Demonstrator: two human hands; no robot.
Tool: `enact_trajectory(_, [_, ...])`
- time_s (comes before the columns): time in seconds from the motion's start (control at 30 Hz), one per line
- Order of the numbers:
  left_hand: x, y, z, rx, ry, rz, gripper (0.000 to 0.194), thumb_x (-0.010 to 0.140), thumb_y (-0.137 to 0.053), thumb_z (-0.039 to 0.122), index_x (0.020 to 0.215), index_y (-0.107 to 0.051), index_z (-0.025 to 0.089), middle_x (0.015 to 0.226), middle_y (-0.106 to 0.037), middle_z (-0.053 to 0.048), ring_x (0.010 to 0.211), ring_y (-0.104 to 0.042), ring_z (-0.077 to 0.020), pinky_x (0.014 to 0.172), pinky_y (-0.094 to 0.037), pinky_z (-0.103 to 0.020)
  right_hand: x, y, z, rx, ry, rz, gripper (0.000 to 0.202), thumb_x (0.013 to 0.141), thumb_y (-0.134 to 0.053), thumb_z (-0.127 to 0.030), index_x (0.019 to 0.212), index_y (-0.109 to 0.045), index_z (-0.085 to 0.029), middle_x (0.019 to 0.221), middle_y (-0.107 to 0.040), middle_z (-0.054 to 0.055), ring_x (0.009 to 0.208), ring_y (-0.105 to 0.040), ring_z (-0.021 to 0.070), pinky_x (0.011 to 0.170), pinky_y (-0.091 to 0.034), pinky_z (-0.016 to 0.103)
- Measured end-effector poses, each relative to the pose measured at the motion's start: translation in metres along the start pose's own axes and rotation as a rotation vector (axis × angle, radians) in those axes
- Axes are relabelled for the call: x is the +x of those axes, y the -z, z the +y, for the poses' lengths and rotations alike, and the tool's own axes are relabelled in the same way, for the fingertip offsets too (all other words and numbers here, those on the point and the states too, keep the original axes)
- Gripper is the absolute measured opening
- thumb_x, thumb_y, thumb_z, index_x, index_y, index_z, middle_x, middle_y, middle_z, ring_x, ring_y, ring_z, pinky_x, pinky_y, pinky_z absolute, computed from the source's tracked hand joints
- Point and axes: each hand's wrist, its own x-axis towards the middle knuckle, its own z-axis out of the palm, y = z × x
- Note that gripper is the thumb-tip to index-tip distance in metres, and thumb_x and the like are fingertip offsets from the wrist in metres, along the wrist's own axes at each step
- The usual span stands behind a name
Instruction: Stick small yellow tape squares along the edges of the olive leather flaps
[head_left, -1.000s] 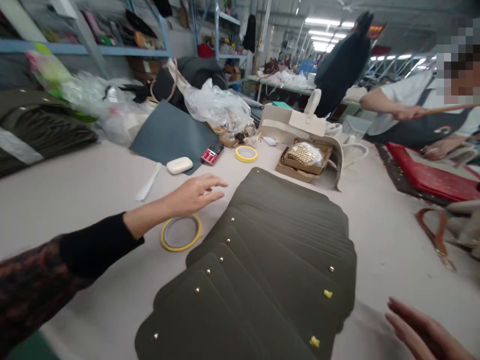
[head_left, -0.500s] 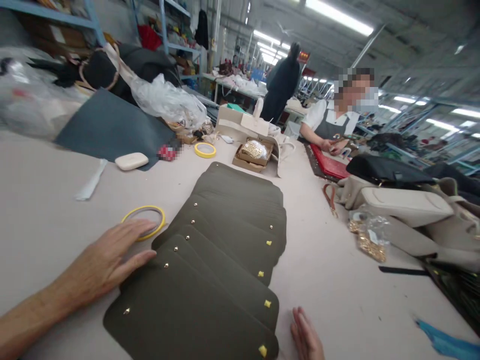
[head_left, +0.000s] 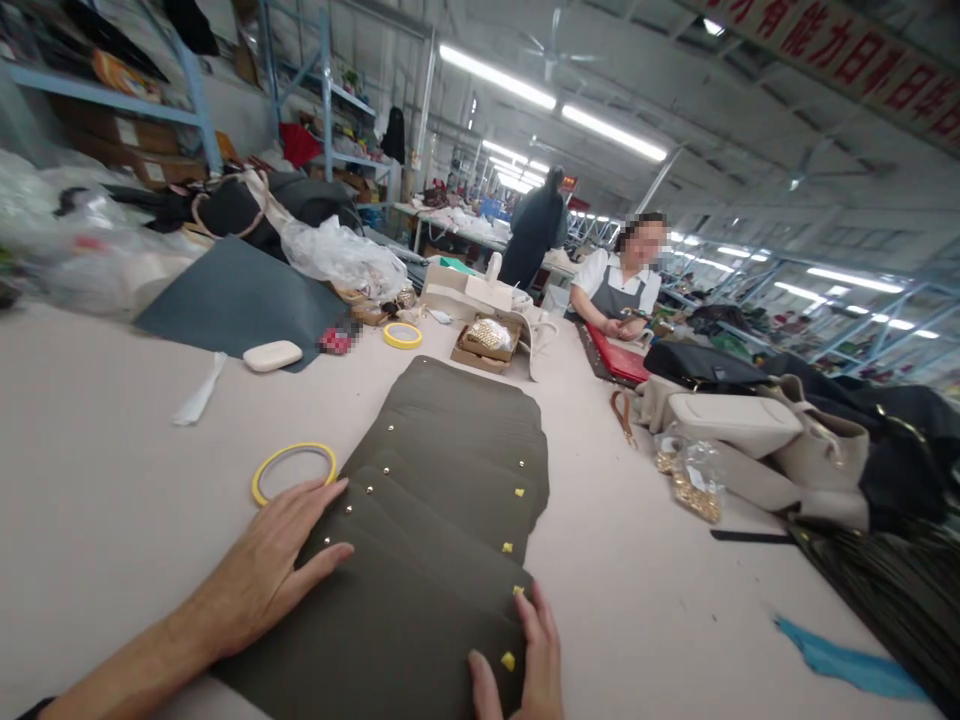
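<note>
Dark olive panels, like leather, lie fanned in an overlapping row on the table. Small metal studs run down their left side, and bits of yellow tape sit along the right. My left hand rests along the left edge of the front panels, fingers stretched out, thumb lying on top. On the right edge is my right hand, its thumb apart from the fingers and fingertips by a yellow bit; its lower part is out of frame. A yellow tape roll lies just beyond my left fingers.
A small box with gold beads and another tape roll stand beyond the panels. Beige bags, a packet of gold hardware and a blue strip lie to the right. A co-worker handles something over a red piece.
My left hand has moved right onto the panels' left edge. My right hand has come from the bare table onto their right edge. The view has tilted upward.
</note>
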Motion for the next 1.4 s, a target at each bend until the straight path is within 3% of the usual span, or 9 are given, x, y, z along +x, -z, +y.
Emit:
enact_trajectory(0.2, [-0.01,0.003,-0.002,0.004,-0.008,-0.011,0.056,0.086,-0.049,0.054,0.135,-0.046,0.027,0.138,-0.052,-0.006,0.126,-0.049,-0.0282,0.106,-0.043,-0.044,0.014,-0.005,-0.007,0.035,0.048,0.011,0.05,0.084,-0.056,-0.027,0.132,-0.046,-0.019,0.142,-0.045,0.016,0.131,-0.043,0.034,0.104,-0.041,0.054])
enact_trajectory(0.4, [0.008,0.02,-0.028,0.005,-0.011,0.029,0.04,0.09,-0.039,0.047,0.122,-0.056,0.03,0.125,-0.063,-0.002,0.115,-0.059,-0.0273,0.101,-0.047,-0.045,0.042,0.014,0.003,0.107,-0.018,-0.07,0.045,0.087,-0.054,-0.037,0.128,-0.054,-0.02,0.132,-0.057,0.012,0.123,-0.052,0.0279,0.105,-0.044,0.044])
enact_trajectory(0.6, [0.013,0.026,-0.048,0.07,-0.021,0.022,0.028,0.083,-0.044,0.049,0.096,-0.063,0.034,0.099,-0.071,0.001,0.095,-0.066,-0.0273,0.086,-0.056,-0.046,0.087,0.024,0.01,0.156,-0.141,-0.198,0.041,0.089,-0.048,-0.041,0.121,-0.06,-0.018,0.119,-0.065,0.011,0.105,-0.064,0.0243,0.091,-0.053,0.037])
enact_trajectory(0.77, [0.008,0.017,-0.066,0.017,-0.036,0.01,0.022,0.084,-0.043,0.049,0.086,-0.06,0.036,0.092,-0.07,0.006,0.089,-0.066,-0.0253,0.084,-0.057,-0.046,0.107,0.018,0.009,0.117,-0.138,-0.185,0.038,0.087,-0.047,-0.036,0.118,-0.061,-0.018,0.106,-0.07,0.01,0.097,-0.067,0.0227,0.088,-0.054,0.036])
enact_trajectory(0.87, [0.014,0.02,-0.07,0.025,-0.011,0.111,0.019,0.081,-0.044,0.05,0.087,-0.058,0.038,0.093,-0.069,0.009,0.087,-0.065,-0.0274,0.091,-0.051,-0.053,0.109,0.019,0.009,0.162,-0.139,-0.224,0.037,0.086,-0.049,-0.035,0.117,-0.061,-0.018,0.091,-0.072,0.006,0.079,-0.069,0.0201,0.075,-0.056,0.032])
enact_trajectory(0.97, [0.029,0.039,-0.041,-0.018,0.0,0.145,0.021,0.083,-0.041,0.048,0.09,-0.058,0.038,0.095,-0.069,0.009,0.09,-0.065,-0.0274,0.104,-0.042,-0.052,0.11,0.024,0.009,0.206,-0.132,-0.282,0.036,0.086,-0.052,-0.038,0.115,-0.061,-0.019,0.085,-0.072,0.004,0.072,-0.068,0.0188,0.069,-0.055,0.029])
enact_trajectory(1.1, [0.053,0.063,0.036,-0.251,0.01,-0.132,0.029,0.09,-0.038,0.047,0.084,-0.058,0.027,0.084,-0.067,0.001,0.096,-0.062,-0.0235,0.103,-0.042,-0.042,0.116,0.034,-0.006,0.168,-0.103,-0.239,0.034,0.085,-0.055,-0.043,0.106,-0.066,-0.019,0.09,-0.072,0.007,0.077,-0.068,0.021,0.07,-0.054,0.03])
enact_trajectory(1.23, [0.06,0.06,0.094,-0.587,0.083,-0.328,0.029,0.096,-0.034,0.044,0.088,-0.055,0.024,0.082,-0.064,0.0,0.087,-0.06,-0.0183,0.084,-0.048,-0.029,0.118,0.044,-0.046,0.307,0.056,-0.33,0.025,0.09,-0.052,-0.036,0.101,-0.068,-0.02,0.091,-0.07,0.006,0.078,-0.066,0.0182,0.073,-0.053,0.028])
enact_trajectory(1.4, [0.048,0.049,0.123,-0.947,0.079,-0.479,0.027,0.096,-0.039,0.046,0.091,-0.052,0.023,0.08,-0.059,0.001,0.077,-0.057,-0.0152,0.076,-0.045,-0.026,0.117,0.044,-0.075,0.385,0.2,-0.273,0.039,0.087,-0.054,-0.023,0.126,-0.053,-0.02,0.092,-0.067,0.005,0.07,-0.061,0.0141,0.066,-0.052,0.026])
